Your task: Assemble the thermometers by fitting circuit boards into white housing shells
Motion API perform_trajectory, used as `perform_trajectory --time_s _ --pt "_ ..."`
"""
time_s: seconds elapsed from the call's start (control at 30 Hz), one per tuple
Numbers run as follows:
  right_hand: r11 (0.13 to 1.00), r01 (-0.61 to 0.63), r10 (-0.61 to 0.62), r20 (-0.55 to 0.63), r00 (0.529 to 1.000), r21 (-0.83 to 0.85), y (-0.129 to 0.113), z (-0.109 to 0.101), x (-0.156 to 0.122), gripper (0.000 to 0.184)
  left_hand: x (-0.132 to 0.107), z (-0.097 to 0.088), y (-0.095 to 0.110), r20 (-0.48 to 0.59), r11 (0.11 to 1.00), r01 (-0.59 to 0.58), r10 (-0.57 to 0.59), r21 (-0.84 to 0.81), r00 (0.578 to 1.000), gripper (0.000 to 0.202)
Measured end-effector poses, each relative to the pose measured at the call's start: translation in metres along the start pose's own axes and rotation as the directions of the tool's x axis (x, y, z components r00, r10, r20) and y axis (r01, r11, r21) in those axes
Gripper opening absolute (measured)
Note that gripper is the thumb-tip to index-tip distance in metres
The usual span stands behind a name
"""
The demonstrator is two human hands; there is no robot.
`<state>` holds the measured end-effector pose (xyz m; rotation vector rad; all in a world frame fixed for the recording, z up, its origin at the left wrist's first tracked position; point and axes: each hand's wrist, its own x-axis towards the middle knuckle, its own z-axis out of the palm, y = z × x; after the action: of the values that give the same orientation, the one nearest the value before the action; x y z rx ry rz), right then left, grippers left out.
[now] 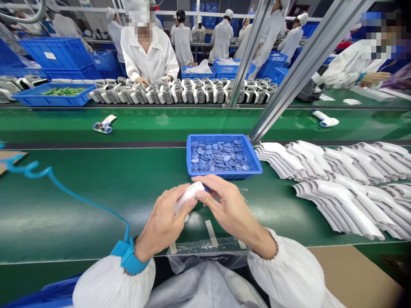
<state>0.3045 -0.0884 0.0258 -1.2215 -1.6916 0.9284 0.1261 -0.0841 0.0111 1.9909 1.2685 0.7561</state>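
Workers in white coats, several in caps, dot a factory assembly floor here, spread out beyond a long green table. Matching white shells lie in rows toward the table's right end; a blue bin of small blue parts sits at its far edge. Past that edge, grey-and-white housings form a long line near blue crates. At the near edge, a worker's blue wrist strap trails a cord.
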Motion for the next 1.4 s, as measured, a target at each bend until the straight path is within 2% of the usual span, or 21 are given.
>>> perform_trajectory --time_s 0.1,0.2,0.3,0.37,0.43,0.57,0.63,0.67,0.7,0.77,0.8,0.83,0.87,0.9,0.93,1.0,1.07,1.13,1.23,1.33,1.4 --pt "0.993 0.045 -0.055 -0.087 0.995 -0.111 0.009 0.008 -0.011 0.018 0.002 0.005 -0.005 -0.070 0.971 -0.145 0.161 0.192 0.985 0.026" --pt "0.997 -0.034 0.026 -0.113 0.993 -0.065 0.018 0.007 -0.026 0.016 -0.001 0.008 -0.008 -0.004 0.952 -0.204 0.210 0.228 0.978 0.023" --pt "0.987 -0.142 0.145 0.039 0.989 -0.076 0.017 0.002 -0.039 0.018 -0.006 0.016 -0.010 -0.211 0.990 0.023 0.006 0.137 0.978 0.027" --pt "0.978 -0.161 0.179 0.139 0.974 -0.131 0.014 0.005 -0.044 0.022 -0.006 0.025 -0.012 -0.381 0.977 0.186 -0.135 0.100 0.915 0.039" --pt "0.968 -0.133 0.169 0.165 0.972 -0.211 0.012 0.015 -0.049 0.023 0.000 0.033 -0.015 -0.441 0.964 0.217 -0.130 0.155 0.888 0.048" --pt "0.955 -0.099 0.125 0.076 0.989 -0.280 0.013 0.038 -0.055 0.031 0.011 0.032 -0.019 -0.391 0.955 0.161 -0.053 0.250 0.919 0.053" --pt "0.965 -0.200 0.209 0.036 0.977 -0.170 0.015 0.040 -0.054 0.033 0.007 0.022 -0.019 -0.306 0.966 0.136 -0.064 0.219 0.950 0.048" --pt "0.944 -0.324 0.327 0.039 0.944 -0.062 0.016 0.039 -0.053 0.036 0.003 0.017 -0.018 -0.270 0.978 0.103 -0.051 0.183 0.962 0.039" --pt "0.878 -0.472 0.467 0.078 0.881 0.078 0.018 0.037 -0.051 0.039 -0.002 0.013 -0.018 -0.251 0.988 0.064 -0.028 0.137 0.967 0.031" --pt "0.608 -0.724 0.667 0.286 0.688 0.324 0.020 0.033 -0.047 0.045 -0.013 0.010 -0.018 -0.316 0.999 0.034 -0.028 0.012 0.948 0.026" --pt "0.466 -0.800 0.689 0.411 0.597 0.379 0.021 0.032 -0.046 0.048 -0.016 0.011 -0.019 -0.389 0.997 0.058 -0.075 -0.055 0.918 0.030" --pt "0.381 -0.836 0.676 0.499 0.543 0.395 0.022 0.033 -0.045 0.049 -0.017 0.014 -0.021 -0.460 0.988 0.108 -0.148 -0.113 0.876 0.038" --pt "0.377 -0.842 0.653 0.535 0.537 0.385 0.022 0.034 -0.044 0.047 -0.015 0.017 -0.024 -0.510 0.973 0.167 -0.227 -0.160 0.830 0.045" --pt "0.455 -0.817 0.629 0.522 0.576 0.354 0.022 0.037 -0.045 0.044 -0.012 0.020 -0.028 -0.534 0.957 0.220 -0.288 -0.188 0.795 0.049" --pt "0.590 -0.751 0.595 0.468 0.653 0.297 0.021 0.041 -0.046 0.041 -0.007 0.024 -0.032 -0.536 0.947 0.259 -0.322 -0.192 0.780 0.051" --pt "0.866 -0.493 0.452 0.292 0.843 0.084 0.019 0.050 -0.048 0.032 0.005 0.028 -0.038 -0.507 0.944 0.302 -0.325 -0.131 0.798 0.053" --pt "0.946 -0.272 0.302 0.177 0.937 -0.174 0.019 0.059 -0.050 0.031 0.016 0.029 -0.042 -0.487 0.948 0.317 -0.286 -0.020 0.825 0.054" --pt "0.928 -0.211 0.259 0.125 0.958 -0.307 0.020 0.066 -0.050 0.033 0.023 0.028 -0.041 -0.466 0.946 0.316 -0.248 0.071 0.849 0.054" --pt "0.912 -0.207 0.264 0.118 0.957 -0.355 0.023 0.069 -0.049 0.032 0.022 0.021 -0.037 -0.388 0.959 0.259 -0.196 0.116 0.900 0.050" --pt "0.916 -0.216 0.255 0.076 0.964 -0.337 0.026 0.053 -0.053 0.025 0.012 -0.001 -0.045 -0.234 0.951 0.248 -0.203 0.182 0.951 0.043" --pt "0.928 -0.212 0.210 -0.038 0.977 -0.308 0.032 0.032 -0.062 0.027 0.014 -0.027 -0.059 -0.204 0.908 0.343 -0.298 0.242 0.932 0.044"
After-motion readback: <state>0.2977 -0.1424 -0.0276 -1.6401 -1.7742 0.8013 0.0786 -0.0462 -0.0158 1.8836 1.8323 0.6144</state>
